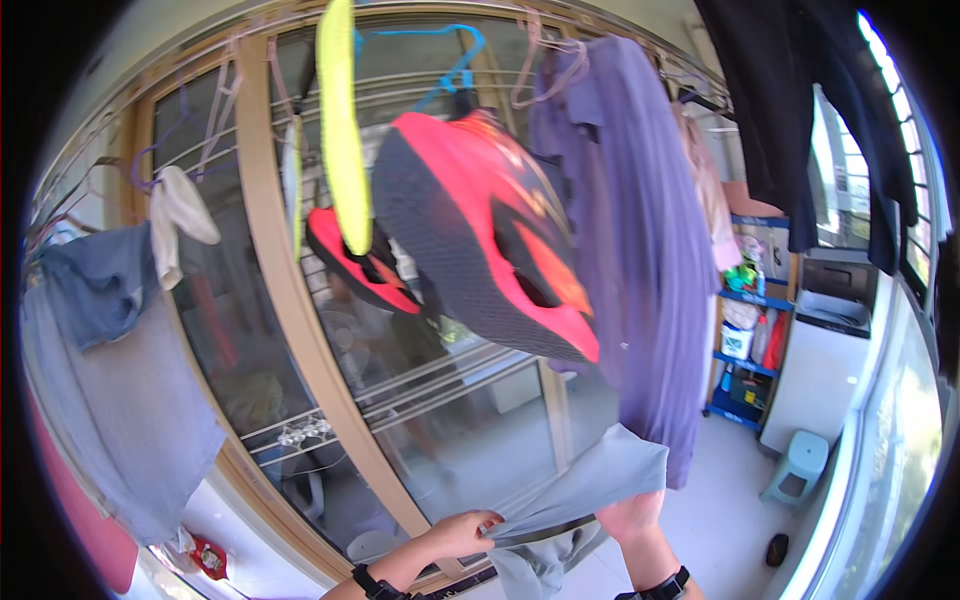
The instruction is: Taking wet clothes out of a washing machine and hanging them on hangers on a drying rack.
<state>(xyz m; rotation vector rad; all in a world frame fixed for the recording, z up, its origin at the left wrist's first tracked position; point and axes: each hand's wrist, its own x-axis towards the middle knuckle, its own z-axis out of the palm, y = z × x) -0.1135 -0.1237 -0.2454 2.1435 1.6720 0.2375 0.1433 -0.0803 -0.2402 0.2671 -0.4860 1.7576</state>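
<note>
Both of my hands hold a light grey-blue cloth garment (577, 480) low in front of me. My left hand (461, 531) pinches its left edge between thumb and fingers. At the garment's right end is my right hand (634, 514), its fingers covered by the fabric. A loose part of the cloth droops between and below the hands. Above them a red and black sports shoe (480, 240) hangs from a blue hanger (450, 82), sole towards the left. Behind the garment's right end hangs a long purple garment (645, 262).
A second shoe (360, 259) and a yellow insole (343, 127) hang left of the nearer shoe. Clothes (127, 390) hang at far left, dark trousers (780, 112) at upper right. Glass sliding doors (480, 442) stand ahead. A shelf (750, 300), washing machine (817, 360) and stool (801, 461) are at right.
</note>
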